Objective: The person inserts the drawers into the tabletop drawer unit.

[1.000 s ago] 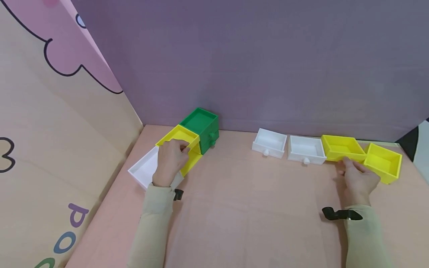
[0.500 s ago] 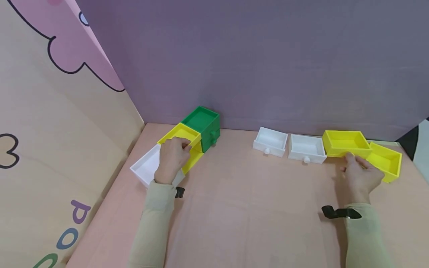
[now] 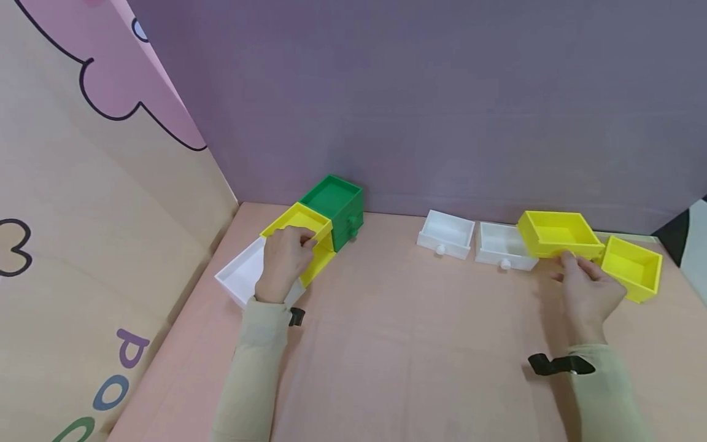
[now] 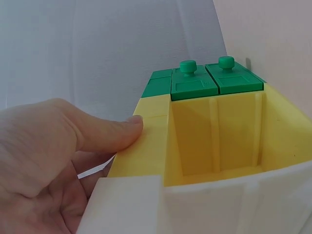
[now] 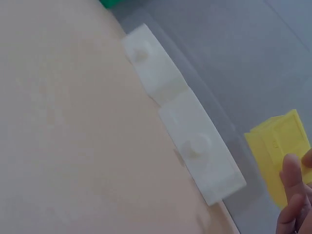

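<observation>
At the left, my left hand (image 3: 283, 264) grips the top front rim of a yellow drawer housing (image 3: 320, 261). In the left wrist view its thumb (image 4: 109, 134) presses the rim, and the drawer opening (image 4: 217, 136) beside it has no drawer inside. On the right, my right hand (image 3: 593, 301) pinches the front of a yellow drawer (image 3: 558, 230), raised so that it overlaps a white drawer (image 3: 499, 242) in the head view. The drawer's knob is hidden by the fingers. A second yellow drawer (image 3: 632, 267) lies just right of that hand.
A green drawer unit (image 3: 334, 196) with two knobbed drawers adjoins the yellow housing behind; a white housing (image 3: 240, 276) adjoins it in front. Another white drawer (image 3: 446, 233) lies farther left in the row. A grey-purple wall (image 3: 420, 123) stands behind the pink tabletop (image 3: 414, 344).
My right hand has lifted the yellow drawer from the row and shifted it left, toward the white drawer. My left hand has kept its grip on the yellow housing.
</observation>
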Action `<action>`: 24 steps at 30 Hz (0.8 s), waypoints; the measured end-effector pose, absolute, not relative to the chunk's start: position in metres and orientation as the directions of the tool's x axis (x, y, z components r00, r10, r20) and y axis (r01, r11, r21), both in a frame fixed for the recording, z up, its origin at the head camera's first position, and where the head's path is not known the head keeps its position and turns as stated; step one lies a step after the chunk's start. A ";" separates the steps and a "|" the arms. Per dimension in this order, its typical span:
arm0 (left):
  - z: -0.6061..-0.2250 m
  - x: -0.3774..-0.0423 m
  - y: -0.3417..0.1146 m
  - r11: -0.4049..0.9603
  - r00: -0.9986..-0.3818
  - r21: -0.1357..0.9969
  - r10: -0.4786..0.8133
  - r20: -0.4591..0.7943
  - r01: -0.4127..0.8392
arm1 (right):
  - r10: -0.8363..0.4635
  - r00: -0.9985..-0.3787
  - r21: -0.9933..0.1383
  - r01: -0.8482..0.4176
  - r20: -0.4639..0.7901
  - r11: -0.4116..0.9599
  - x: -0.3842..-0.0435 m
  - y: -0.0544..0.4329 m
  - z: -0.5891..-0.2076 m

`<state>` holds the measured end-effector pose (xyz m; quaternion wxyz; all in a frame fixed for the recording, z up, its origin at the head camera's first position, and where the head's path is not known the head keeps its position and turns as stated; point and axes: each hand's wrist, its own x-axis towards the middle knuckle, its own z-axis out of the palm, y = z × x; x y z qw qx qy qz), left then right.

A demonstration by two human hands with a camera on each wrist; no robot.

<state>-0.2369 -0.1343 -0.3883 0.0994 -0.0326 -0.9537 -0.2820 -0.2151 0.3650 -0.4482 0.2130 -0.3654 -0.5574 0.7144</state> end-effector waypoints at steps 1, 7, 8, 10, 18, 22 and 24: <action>-0.388 -0.237 -0.134 0.838 -0.979 0.533 0.005 0.205 0.116 | 0.706 -0.656 -0.956 0.094 -0.269 -0.278 -0.213 0.362 -0.448; -0.389 -0.235 -0.134 0.835 -0.979 0.538 0.003 0.206 0.116 | 0.660 -0.735 -0.982 0.043 -0.155 -0.183 -0.201 0.342 -0.447; -0.389 -0.235 -0.134 0.834 -0.978 0.539 0.002 0.208 0.116 | 0.651 -0.746 -0.987 0.052 -0.141 -0.154 -0.199 0.339 -0.447; -0.389 -0.235 -0.134 0.833 -0.978 0.542 0.000 0.209 0.116 | 0.629 -0.767 -0.992 0.087 -0.126 -0.093 -0.195 0.332 -0.447; -0.391 -0.235 -0.135 0.838 -0.974 0.528 0.014 0.224 0.134 | 0.522 -0.849 -0.969 0.195 -0.088 0.153 -0.181 0.309 -0.444; -0.391 -0.235 -0.134 0.836 -0.975 0.534 0.008 0.221 0.128 | 0.460 -0.887 -0.956 0.169 -0.042 0.239 -0.174 0.294 -0.448; -0.390 -0.235 -0.134 0.835 -0.975 0.535 0.005 0.221 0.125 | 0.433 -0.901 -0.953 0.153 -0.027 0.260 -0.171 0.287 -0.449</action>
